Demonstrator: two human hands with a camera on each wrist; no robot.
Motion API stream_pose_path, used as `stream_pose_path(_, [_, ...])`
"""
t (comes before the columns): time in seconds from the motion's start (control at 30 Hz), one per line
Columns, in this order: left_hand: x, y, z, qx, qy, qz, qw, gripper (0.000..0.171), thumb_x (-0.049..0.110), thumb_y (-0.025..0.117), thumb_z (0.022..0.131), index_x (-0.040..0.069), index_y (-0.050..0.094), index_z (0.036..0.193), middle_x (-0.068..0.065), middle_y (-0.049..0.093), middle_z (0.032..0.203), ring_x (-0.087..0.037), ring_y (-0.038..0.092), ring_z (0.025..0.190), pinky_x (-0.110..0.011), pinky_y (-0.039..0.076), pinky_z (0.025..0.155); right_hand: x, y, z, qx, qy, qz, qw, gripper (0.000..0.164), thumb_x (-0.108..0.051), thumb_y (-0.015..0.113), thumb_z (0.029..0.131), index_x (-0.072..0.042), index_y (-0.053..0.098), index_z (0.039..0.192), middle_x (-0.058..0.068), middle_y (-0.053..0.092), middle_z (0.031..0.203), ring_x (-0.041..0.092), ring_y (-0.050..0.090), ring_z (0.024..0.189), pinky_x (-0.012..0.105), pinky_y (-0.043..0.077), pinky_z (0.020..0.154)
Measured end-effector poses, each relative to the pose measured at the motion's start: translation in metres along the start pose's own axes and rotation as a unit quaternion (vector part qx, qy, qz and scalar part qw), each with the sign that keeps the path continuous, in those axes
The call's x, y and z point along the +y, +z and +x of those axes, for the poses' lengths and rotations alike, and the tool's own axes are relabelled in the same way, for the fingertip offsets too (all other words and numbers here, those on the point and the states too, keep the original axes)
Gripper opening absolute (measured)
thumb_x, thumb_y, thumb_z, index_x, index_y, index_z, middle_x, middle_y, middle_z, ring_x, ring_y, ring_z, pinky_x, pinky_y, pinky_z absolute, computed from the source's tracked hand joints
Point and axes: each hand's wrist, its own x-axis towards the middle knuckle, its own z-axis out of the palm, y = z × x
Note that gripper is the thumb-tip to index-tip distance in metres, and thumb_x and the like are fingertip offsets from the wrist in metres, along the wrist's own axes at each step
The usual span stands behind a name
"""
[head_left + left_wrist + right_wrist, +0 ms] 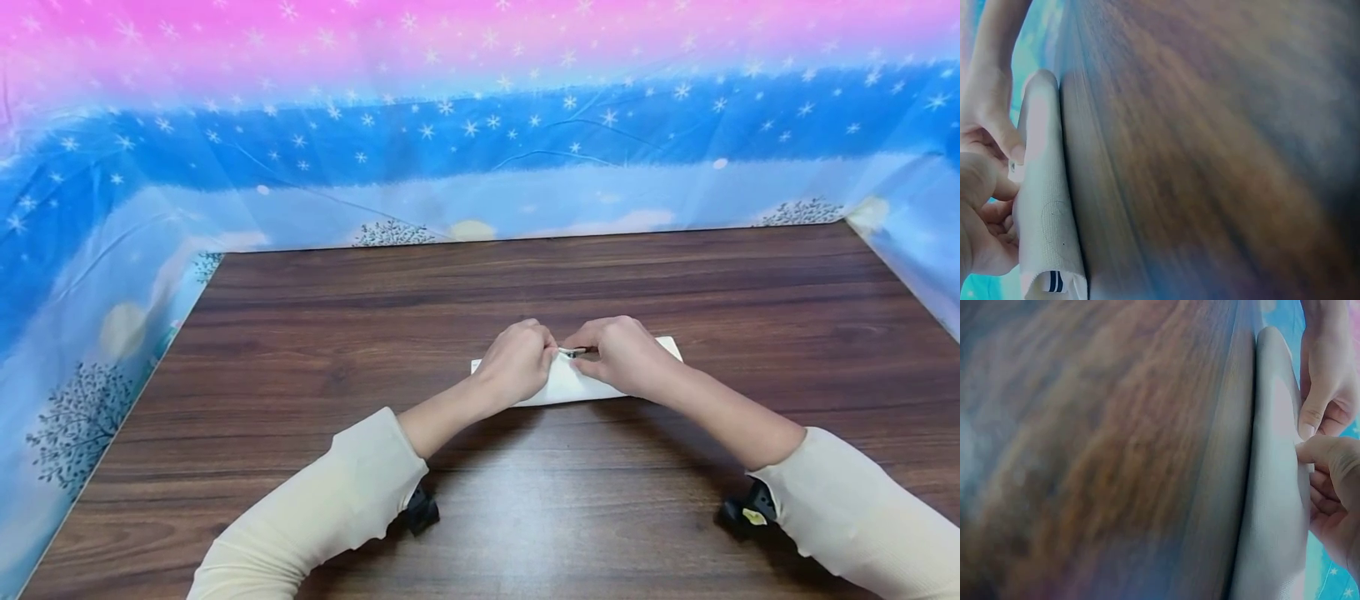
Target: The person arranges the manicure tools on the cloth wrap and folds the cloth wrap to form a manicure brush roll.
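Note:
A white woven-fabric pouch [566,385] lies lengthwise across the table between my hands. In the left wrist view it is a long rounded roll of cloth with a dark-and-white striped patch [1054,281] at its near end. My left hand [519,360] pinches its upper edge near the middle. Close beside it, my right hand [626,354] grips the same edge with thumb and fingers. A small silvery and dark piece [573,352] shows between the fingertips, too small to make out. In the right wrist view, a little white tab [1310,467] sticks out below the right thumb.
The dark wood-grain table [337,317] stretches out around the pouch. A pink and blue snowflake cloth [450,125] hangs along its back and sides. Black wrist devices [422,510] sit under both pale sleeves.

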Motion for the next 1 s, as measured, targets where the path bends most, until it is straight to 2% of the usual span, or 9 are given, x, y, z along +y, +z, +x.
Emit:
stream_pose_path(0.07, [0.0, 0.0, 0.0, -0.003, -0.004, -0.001, 1.0, 0.013, 0.009, 0.058, 0.09, 0.002, 0.068, 0.089, -0.004, 0.062, 0.087, -0.014, 0.056, 0.084, -0.026, 0.045, 0.075, 0.001, 0.0, 0.0, 0.009, -0.034, -0.02, 0.999, 0.017, -0.004, 0.073, 0.077, -0.004, 0.072, 0.094, 0.004, 0.068, 0.084, 0.003, 0.046, 0.052, 0.023, 0.039, 0.049])
stream_pose_path(0.17, [0.001, -0.001, 0.001, -0.006, -0.006, 0.003, 1.0, 0.014, 0.009, 0.057, 0.091, 0.001, 0.068, 0.09, -0.004, 0.062, 0.088, -0.015, 0.056, 0.086, -0.026, 0.045, 0.077, 0.001, 0.0, 0.0, 0.028, -0.065, -0.038, 0.997, 0.016, -0.002, 0.073, 0.075, -0.003, 0.073, 0.091, 0.003, 0.067, 0.08, 0.002, 0.046, 0.051, 0.023, 0.039, 0.048])
stream_pose_path(0.4, [0.001, -0.001, 0.001, -0.005, -0.002, 0.01, 0.9999, 0.015, 0.01, 0.058, 0.091, 0.001, 0.069, 0.089, -0.004, 0.063, 0.088, -0.015, 0.056, 0.087, -0.027, 0.045, 0.078, 0.001, 0.003, 0.001, 0.042, -0.081, -0.056, 0.994, 0.016, 0.004, 0.07, 0.075, -0.005, 0.073, 0.088, 0.002, 0.066, 0.076, 0.007, 0.05, 0.056, 0.026, 0.042, 0.051])
stream_pose_path(0.6, [-0.001, -0.001, 0.002, -0.002, 0.002, 0.009, 1.0, 0.015, 0.009, 0.058, 0.091, 0.001, 0.07, 0.088, -0.005, 0.063, 0.087, -0.015, 0.057, 0.087, -0.027, 0.045, 0.077, 0.0, 0.001, 0.001, 0.018, -0.053, -0.044, 0.997, 0.015, 0.002, 0.07, 0.077, -0.005, 0.073, 0.09, 0.003, 0.067, 0.08, 0.006, 0.051, 0.057, 0.025, 0.042, 0.052])
stream_pose_path(0.7, [0.0, -0.002, 0.002, -0.009, 0.009, 0.018, 0.9998, 0.015, 0.01, 0.057, 0.091, 0.001, 0.069, 0.089, -0.004, 0.062, 0.087, -0.014, 0.056, 0.085, -0.025, 0.045, 0.075, 0.0, -0.004, 0.0, -0.003, -0.041, -0.028, 0.999, 0.015, -0.002, 0.071, 0.078, -0.005, 0.073, 0.093, 0.005, 0.068, 0.086, 0.007, 0.057, 0.062, 0.025, 0.044, 0.054])
stream_pose_path(0.9, [0.002, -0.007, -0.003, -0.028, 0.033, 0.039, 0.9983, 0.015, 0.012, 0.057, 0.092, 0.003, 0.069, 0.093, -0.002, 0.059, 0.088, -0.014, 0.054, 0.085, -0.021, 0.045, 0.072, 0.0, -0.012, -0.008, -0.025, -0.07, -0.04, 0.996, 0.022, -0.008, 0.073, 0.078, -0.006, 0.072, 0.101, 0.006, 0.068, 0.095, 0.016, 0.064, 0.078, 0.026, 0.049, 0.06])
stream_pose_path(1.0, [0.005, -0.009, -0.007, -0.028, 0.068, 0.065, 0.9951, 0.013, 0.01, 0.056, 0.092, 0.004, 0.067, 0.094, -0.001, 0.058, 0.089, -0.014, 0.053, 0.086, -0.021, 0.043, 0.075, -0.002, -0.016, -0.014, -0.043, -0.093, -0.067, 0.993, 0.027, -0.011, 0.074, 0.078, -0.004, 0.07, 0.104, 0.009, 0.066, 0.1, 0.019, 0.064, 0.082, 0.027, 0.05, 0.062])
